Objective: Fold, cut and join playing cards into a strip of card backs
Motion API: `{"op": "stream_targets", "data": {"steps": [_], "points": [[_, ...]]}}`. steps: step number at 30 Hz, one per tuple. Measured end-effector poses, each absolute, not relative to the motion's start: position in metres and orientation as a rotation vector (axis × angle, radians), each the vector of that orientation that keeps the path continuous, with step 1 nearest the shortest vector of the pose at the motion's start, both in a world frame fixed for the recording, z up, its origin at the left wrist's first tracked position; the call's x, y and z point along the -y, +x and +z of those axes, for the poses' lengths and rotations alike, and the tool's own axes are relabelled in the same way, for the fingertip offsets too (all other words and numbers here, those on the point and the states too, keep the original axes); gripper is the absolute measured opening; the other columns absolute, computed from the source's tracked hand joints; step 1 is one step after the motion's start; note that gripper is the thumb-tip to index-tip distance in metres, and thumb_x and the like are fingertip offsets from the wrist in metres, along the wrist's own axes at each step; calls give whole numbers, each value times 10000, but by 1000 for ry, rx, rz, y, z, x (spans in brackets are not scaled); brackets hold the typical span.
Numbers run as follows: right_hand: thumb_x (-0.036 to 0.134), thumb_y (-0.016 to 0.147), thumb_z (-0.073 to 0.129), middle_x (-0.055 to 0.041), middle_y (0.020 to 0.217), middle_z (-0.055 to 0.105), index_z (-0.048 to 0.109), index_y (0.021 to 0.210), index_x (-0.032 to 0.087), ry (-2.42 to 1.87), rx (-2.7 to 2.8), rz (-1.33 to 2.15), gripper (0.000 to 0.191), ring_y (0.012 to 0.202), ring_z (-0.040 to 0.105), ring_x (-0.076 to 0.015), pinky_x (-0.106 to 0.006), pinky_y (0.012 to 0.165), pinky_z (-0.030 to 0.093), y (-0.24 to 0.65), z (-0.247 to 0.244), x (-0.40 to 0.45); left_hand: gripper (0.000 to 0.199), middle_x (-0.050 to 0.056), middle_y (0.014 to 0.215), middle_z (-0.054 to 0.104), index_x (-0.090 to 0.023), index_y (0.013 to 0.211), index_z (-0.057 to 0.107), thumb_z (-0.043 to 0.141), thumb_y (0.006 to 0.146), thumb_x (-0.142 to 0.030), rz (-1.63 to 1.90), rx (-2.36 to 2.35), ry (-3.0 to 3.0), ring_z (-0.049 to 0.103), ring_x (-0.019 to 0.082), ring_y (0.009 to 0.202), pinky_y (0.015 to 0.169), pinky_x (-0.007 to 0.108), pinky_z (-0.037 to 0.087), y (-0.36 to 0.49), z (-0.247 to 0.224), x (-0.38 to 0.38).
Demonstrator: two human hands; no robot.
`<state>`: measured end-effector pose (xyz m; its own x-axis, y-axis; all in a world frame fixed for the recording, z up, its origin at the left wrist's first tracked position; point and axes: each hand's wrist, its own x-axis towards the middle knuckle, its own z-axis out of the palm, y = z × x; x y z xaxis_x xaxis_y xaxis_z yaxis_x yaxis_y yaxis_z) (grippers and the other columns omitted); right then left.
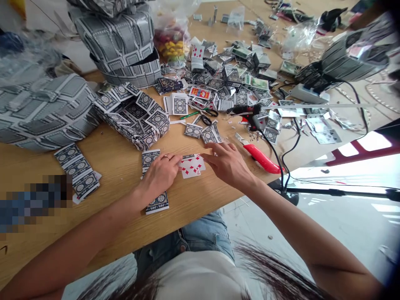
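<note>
Two overlapping playing cards (191,167), red diamonds face up, lie on the table between my hands, with a dark patterned strip along their upper edge. My left hand (163,174) has its fingers pressed together at their left edge, fingertips on the cards. It covers part of a column of dark-backed cards (158,203) beneath it. At the upper right corner of the diamonds is my right hand (229,164), its thumb close to the card edge and its fingers bent and apart. Whether that thumb touches the card is hard to make out.
A half-built card basket (133,112) stands beyond my left hand. Larger woven baskets (117,37) are stacked behind. Scissors (206,116), a glue gun (248,114) with a cord, and a red-handled cutter (262,158) lie to the right. Joined cards (76,168) lie left, beside a blurred patch.
</note>
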<state>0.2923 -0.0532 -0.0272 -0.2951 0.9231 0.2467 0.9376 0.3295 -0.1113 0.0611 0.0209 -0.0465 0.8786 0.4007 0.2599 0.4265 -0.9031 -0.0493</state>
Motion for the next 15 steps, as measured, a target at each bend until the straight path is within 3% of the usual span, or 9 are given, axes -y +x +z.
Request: {"op": "stream_targets", "data": {"steps": [5, 9, 12, 15], "points": [[268, 987, 532, -86, 1113, 717, 706, 1086, 177, -1473, 2394, 170, 220, 956, 643, -203, -358, 855, 448, 287, -30, 65, 274, 101, 1091, 673, -116, 1144, 650, 630, 901, -241, -321, 785, -3029, 623, 263, 963, 819, 404, 495, 62, -35, -26], [280, 960, 582, -85, 1096, 716, 708, 1074, 177, -1454, 2452, 183, 199, 890, 660, -205, -358, 815, 448, 285, -36, 65, 382, 133, 1220, 629, -98, 1290, 570, 577, 908, -118, -447, 663, -3011, 604, 266, 1065, 891, 398, 500, 62, -27, -20], [280, 953, 593, -84, 1095, 708, 712, 1061, 185, -1446, 2483, 184, 187, 880, 654, -205, -349, 804, 432, 286, -38, 63, 296, 123, 1215, 646, -92, 1213, 613, 484, 947, -87, -508, 470, -3063, 606, 251, 1098, 953, 384, 493, 59, -32, -10], [284, 965, 573, -87, 1096, 701, 711, 1055, 192, -1452, 2515, 197, 189, 870, 646, -196, -343, 798, 410, 287, -37, 61, 249, 116, 1148, 673, -88, 1138, 635, 453, 972, -121, -427, 469, -3143, 634, 227, 1048, 876, 331, 533, 57, -40, -2]]}}
